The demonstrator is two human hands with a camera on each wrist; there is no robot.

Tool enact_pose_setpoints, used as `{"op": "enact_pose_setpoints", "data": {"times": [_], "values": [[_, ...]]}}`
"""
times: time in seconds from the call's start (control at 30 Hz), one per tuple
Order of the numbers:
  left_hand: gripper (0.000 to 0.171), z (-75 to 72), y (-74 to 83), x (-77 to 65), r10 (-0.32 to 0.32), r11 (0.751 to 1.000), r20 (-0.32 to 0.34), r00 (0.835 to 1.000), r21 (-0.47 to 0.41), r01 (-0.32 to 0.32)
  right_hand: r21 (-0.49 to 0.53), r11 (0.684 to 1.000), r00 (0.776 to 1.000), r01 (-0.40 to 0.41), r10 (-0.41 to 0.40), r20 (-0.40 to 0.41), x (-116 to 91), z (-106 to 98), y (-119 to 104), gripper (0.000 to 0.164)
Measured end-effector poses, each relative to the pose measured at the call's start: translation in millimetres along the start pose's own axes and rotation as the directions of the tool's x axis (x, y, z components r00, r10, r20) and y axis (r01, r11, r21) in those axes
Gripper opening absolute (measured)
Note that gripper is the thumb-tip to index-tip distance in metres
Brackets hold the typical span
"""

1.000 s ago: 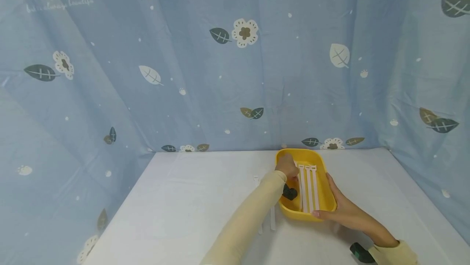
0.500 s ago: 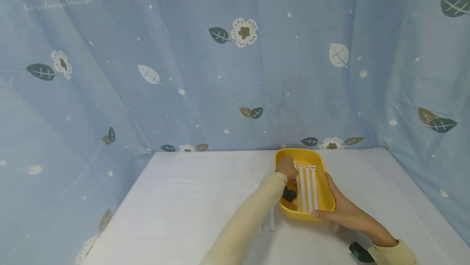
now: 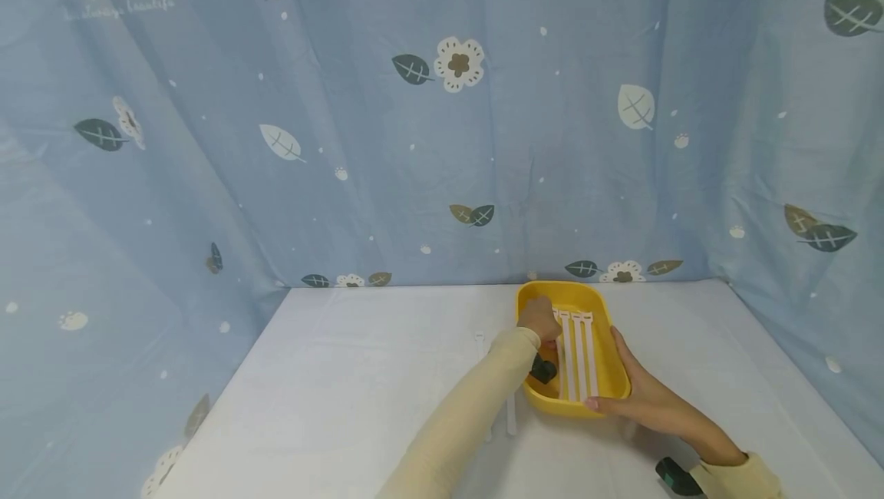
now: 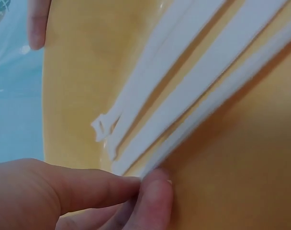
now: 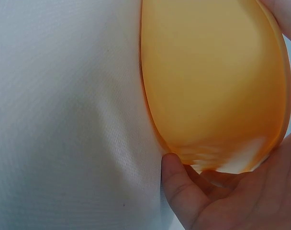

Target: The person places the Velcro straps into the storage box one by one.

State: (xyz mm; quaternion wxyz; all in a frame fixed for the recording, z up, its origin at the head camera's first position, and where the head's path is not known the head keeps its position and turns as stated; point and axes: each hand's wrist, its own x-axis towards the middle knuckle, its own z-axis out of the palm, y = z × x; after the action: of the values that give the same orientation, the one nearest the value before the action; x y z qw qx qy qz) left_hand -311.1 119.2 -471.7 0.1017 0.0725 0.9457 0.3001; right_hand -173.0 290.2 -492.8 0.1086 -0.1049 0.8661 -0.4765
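A yellow plastic tray [image 3: 613, 368] stands on the white table, with several white slotted straps [image 3: 581, 361] lying lengthwise in it. My left hand [image 3: 539, 320] reaches into its far left part. In the left wrist view, thumb and fingertip pinch the end of the outermost strap [image 4: 207, 115], which runs beside the others. The pinched end is hidden by the fingers. My right hand [image 3: 638, 388] holds the tray's near right corner, its thumb on the front rim and its fingers along the right side.
More white straps [image 3: 512, 413] lie on the table left of the tray, partly behind the left sleeve [image 3: 470, 407]. Dark wrist devices [image 3: 543, 368] [image 3: 678, 476] sit at both wrists. A blue patterned curtain [image 3: 359, 199] hangs behind and beside the table.
Inside the tray, the near end of the leftmost strap has shifted left, apart from its neighbour. Both hands stay almost where they were.
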Motion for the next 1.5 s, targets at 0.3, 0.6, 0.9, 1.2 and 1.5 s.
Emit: {"op": "enact_pose_setpoints", "data": {"times": [0.3,0.6,0.9,1.2,1.5], "values": [[0.035,-8.2,-0.3,-4.5,0.055,0.998,0.04,0.998,-0.027,-0.054,0.002,1.0,1.0,0.005,-0.005,-0.003,-0.3,1.5,1.5,0.128],[0.009,-33.5,5.0,-20.2,0.149,0.963,0.062,0.987,-0.235,-0.131,0.011,1.0,1.0,0.001,-0.001,0.004,-3.6,-1.3,0.5,0.128],[0.026,-70.0,-3.9,-39.6,0.243,0.886,0.057,0.968,-0.418,-0.198,0.003,1.0,1.0,0.01,-0.01,0.0,-2.2,-1.6,0.4,0.128],[0.025,-97.5,-35.6,-59.0,0.241,0.866,-0.042,0.97,-0.442,-0.234,0.015,1.0,1.0,0.011,-0.011,0.014,-2.1,-0.4,-1.1,0.129],[0.019,-105.4,-77.1,-75.0,0.187,0.84,-0.151,0.971,-0.487,-0.238,0.002,1.0,1.0,0.005,-0.005,0.002,0.1,-0.5,-1.3,0.13]]}}
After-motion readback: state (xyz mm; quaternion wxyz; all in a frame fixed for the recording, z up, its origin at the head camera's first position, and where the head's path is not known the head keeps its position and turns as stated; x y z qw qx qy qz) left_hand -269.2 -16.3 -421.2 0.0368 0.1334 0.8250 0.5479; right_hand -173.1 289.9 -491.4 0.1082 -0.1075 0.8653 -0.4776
